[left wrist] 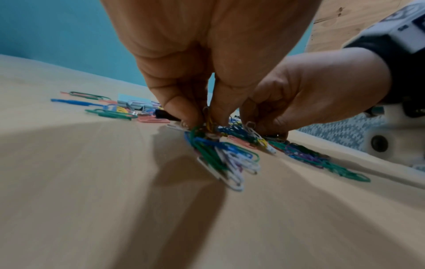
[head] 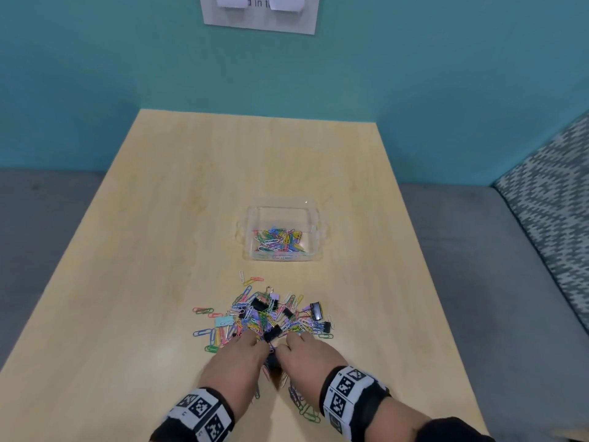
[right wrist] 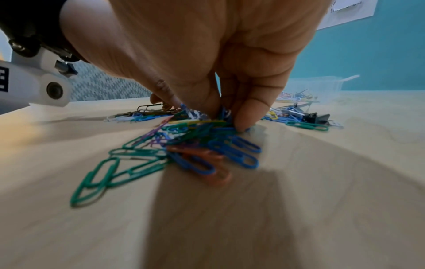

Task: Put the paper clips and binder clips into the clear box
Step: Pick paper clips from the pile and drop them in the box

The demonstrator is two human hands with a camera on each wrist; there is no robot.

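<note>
A heap of coloured paper clips [head: 264, 317] mixed with black and pastel binder clips [head: 315, 309] lies near the table's front. Behind it stands the clear box [head: 251, 218], which holds several paper clips. Both hands are down at the heap's near edge, side by side. My left hand [left wrist: 204, 118] pinches a bunch of paper clips [left wrist: 225, 158] between thumb and fingers. My right hand [right wrist: 226, 118] has thumb and fingers curled into another bunch of paper clips [right wrist: 195, 145]. In the head view the left hand [head: 255, 341] and right hand [head: 288, 341] hide the clips beneath them.
The wooden table [head: 159, 218] stands against a teal wall. A grey bench [head: 494, 250] with a patterned cushion [head: 554, 202] runs along the right. Stray clips [head: 304, 409] lie near the front edge by my right wrist. A black binder clip [right wrist: 315, 117] lies right of the fingers.
</note>
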